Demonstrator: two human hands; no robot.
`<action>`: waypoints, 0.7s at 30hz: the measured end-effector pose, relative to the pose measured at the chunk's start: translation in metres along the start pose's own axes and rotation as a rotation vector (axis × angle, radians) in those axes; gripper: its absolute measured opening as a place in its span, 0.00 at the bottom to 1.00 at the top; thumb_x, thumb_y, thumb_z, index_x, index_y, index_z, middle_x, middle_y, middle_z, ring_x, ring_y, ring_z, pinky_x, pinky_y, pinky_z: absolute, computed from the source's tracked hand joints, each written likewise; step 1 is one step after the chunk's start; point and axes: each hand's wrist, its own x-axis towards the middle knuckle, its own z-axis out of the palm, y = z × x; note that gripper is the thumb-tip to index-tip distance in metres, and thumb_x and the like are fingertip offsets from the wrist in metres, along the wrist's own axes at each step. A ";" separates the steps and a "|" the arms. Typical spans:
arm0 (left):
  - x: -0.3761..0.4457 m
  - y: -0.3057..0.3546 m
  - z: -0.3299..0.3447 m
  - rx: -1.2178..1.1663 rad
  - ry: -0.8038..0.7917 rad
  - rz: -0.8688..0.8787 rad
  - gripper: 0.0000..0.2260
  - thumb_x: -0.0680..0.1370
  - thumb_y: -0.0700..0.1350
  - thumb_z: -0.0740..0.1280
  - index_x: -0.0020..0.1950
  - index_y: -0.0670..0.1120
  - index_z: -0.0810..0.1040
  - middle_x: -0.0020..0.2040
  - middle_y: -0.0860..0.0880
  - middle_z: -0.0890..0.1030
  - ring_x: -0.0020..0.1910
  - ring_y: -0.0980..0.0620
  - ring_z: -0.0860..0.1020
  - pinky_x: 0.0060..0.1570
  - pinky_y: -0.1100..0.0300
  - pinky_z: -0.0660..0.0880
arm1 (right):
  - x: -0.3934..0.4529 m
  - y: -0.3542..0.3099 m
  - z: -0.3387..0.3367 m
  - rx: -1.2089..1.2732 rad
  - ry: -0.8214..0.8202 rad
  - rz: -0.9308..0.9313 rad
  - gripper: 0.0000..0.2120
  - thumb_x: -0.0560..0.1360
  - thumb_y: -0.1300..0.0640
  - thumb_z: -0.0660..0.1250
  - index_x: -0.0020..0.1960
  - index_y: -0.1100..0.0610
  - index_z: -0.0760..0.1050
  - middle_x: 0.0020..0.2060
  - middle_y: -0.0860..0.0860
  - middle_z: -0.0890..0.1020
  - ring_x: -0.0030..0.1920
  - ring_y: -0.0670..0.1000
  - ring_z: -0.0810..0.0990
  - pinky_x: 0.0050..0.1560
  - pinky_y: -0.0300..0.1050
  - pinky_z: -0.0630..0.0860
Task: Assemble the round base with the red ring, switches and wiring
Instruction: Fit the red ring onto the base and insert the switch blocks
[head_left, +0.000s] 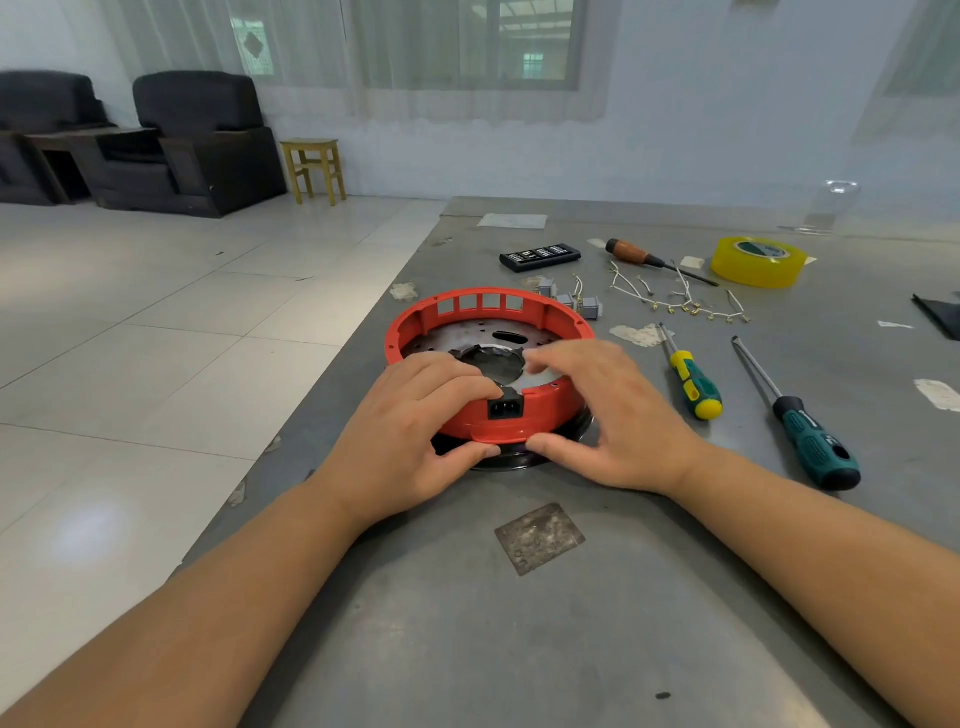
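Both forearms are reaching in over the table (519, 623) toward the red ring (467, 306), which is sitting on the round base (524, 457); the left hand (415, 431) is pinching its near wall beside the black socket (505, 406), fingers curled; the right hand (608, 410) is clasping the rim likewise; pressing evenly should seat it squarely; switches (571, 301) and wiring (675, 301) are lying beyond the ring.

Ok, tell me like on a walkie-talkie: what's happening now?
Both hands on red ring: left hand and right hand pinch its near rim. Switches and wires loose behind. Nothing in the way.
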 end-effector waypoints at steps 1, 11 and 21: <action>0.000 0.000 -0.001 -0.006 -0.008 -0.003 0.21 0.77 0.56 0.75 0.65 0.47 0.82 0.62 0.50 0.81 0.66 0.45 0.76 0.68 0.44 0.73 | -0.002 0.007 -0.004 -0.012 -0.001 0.016 0.32 0.76 0.39 0.69 0.75 0.52 0.68 0.70 0.48 0.74 0.74 0.48 0.69 0.76 0.49 0.62; 0.000 0.016 -0.010 0.028 -0.054 -0.063 0.21 0.76 0.59 0.70 0.65 0.51 0.78 0.61 0.57 0.77 0.68 0.49 0.73 0.71 0.47 0.63 | 0.000 -0.007 0.001 -0.053 0.071 0.094 0.21 0.75 0.37 0.69 0.56 0.52 0.79 0.53 0.47 0.78 0.61 0.50 0.74 0.66 0.48 0.65; -0.006 -0.001 -0.022 -0.178 0.004 -0.247 0.13 0.77 0.57 0.64 0.38 0.51 0.77 0.42 0.58 0.75 0.58 0.59 0.70 0.63 0.62 0.58 | 0.000 0.013 -0.020 0.020 -0.140 0.128 0.33 0.75 0.28 0.63 0.73 0.47 0.70 0.72 0.43 0.72 0.76 0.45 0.65 0.76 0.56 0.63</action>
